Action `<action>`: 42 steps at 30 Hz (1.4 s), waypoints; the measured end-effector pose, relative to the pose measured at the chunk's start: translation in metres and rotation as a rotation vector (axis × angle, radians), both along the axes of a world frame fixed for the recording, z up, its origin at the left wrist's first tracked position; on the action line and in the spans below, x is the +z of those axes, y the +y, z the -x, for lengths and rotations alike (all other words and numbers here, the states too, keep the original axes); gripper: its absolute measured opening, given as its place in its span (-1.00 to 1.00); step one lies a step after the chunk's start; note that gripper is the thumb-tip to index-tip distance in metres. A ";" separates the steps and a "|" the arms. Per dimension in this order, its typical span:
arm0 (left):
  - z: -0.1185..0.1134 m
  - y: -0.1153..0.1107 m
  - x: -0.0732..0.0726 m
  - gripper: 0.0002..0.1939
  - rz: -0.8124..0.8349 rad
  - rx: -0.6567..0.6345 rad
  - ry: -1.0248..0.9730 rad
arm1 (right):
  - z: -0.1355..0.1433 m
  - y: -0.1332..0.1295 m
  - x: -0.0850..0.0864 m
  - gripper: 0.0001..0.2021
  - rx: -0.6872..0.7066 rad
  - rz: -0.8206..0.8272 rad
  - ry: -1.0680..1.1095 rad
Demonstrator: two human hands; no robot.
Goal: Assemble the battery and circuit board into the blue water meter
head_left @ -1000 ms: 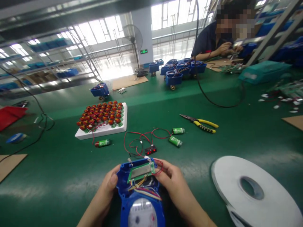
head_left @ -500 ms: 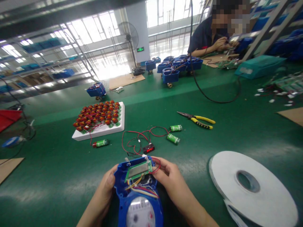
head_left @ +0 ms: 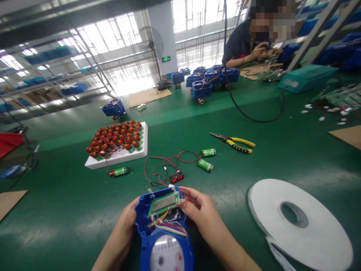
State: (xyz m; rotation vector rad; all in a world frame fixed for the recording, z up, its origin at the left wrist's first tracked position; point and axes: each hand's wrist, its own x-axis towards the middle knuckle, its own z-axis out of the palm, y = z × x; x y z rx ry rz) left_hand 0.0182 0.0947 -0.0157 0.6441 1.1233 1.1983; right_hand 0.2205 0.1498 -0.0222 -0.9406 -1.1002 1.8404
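A blue water meter (head_left: 143, 244) with an open housing is gripped from both sides at the bottom middle. My left hand (head_left: 126, 222) wraps its left wall, thumb on the rim. My right hand (head_left: 203, 214) holds the right wall, its fingers by a red wire loop. Inside the housing sits a green circuit board (head_left: 163, 203) with a grey display, and coloured wires (head_left: 172, 228) run below it. Just beyond the meter lies a small panel meter (head_left: 176, 177) with lit red digits, wired to two green battery cells (head_left: 208, 152).
Yellow-handled long-nose pliers (head_left: 232, 142) lie at centre right, above a large white tape roll (head_left: 318, 233). A white foam tray (head_left: 118, 162) of wired cells stands left, one loose cell (head_left: 120, 172) before it. More blue meters (head_left: 201, 90) stand farther back, near a co-worker (head_left: 239, 43).
The view has shifted very slightly. Both hands keep the same hold on the water meter, and nothing on the table has visibly moved.
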 end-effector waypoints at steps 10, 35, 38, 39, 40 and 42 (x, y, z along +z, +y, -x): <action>0.003 -0.001 -0.005 -0.30 -0.009 -0.013 -0.004 | 0.000 0.001 0.002 -0.45 0.000 -0.004 -0.008; 0.003 -0.001 -0.004 -0.29 -0.009 -0.004 0.014 | 0.000 0.002 0.007 -0.42 0.004 -0.006 -0.022; 0.003 0.000 -0.004 -0.29 -0.008 -0.009 0.006 | 0.000 0.003 0.008 -0.41 0.003 -0.009 -0.030; 0.003 0.000 -0.004 -0.29 -0.007 -0.008 0.003 | -0.001 0.002 0.008 -0.40 0.003 -0.009 -0.034; 0.003 0.000 -0.004 -0.30 -0.009 -0.006 0.000 | -0.001 0.002 0.008 -0.41 0.001 -0.008 -0.037; 0.002 0.000 -0.004 -0.32 -0.016 -0.006 -0.006 | -0.002 0.002 0.008 -0.41 0.004 -0.007 -0.037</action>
